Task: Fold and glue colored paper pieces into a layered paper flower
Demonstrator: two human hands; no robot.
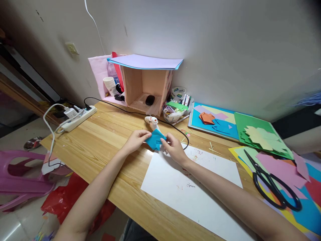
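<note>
Between my two hands is a folded piece of blue paper [153, 140], held just above the wooden table [105, 124]. The thumb and fingers of my left hand [136, 140] pinch its left edge. My right hand [173, 147] grips its right edge, over the corner of a large white sheet [200, 201] marked with small coloured scribbles. Right behind the blue paper stands a white glue gun [151, 121], its lower part hidden by the paper. A black cord runs past it along the table.
At the back stands an open box [150, 80] holding a black mouse [150, 100]. Beside it is a basket [173, 115] of markers and scraps. Large black scissors [271, 184] lie on coloured paper at right. A power strip [79, 118] sits at the left edge, near a pink stool [22, 174].
</note>
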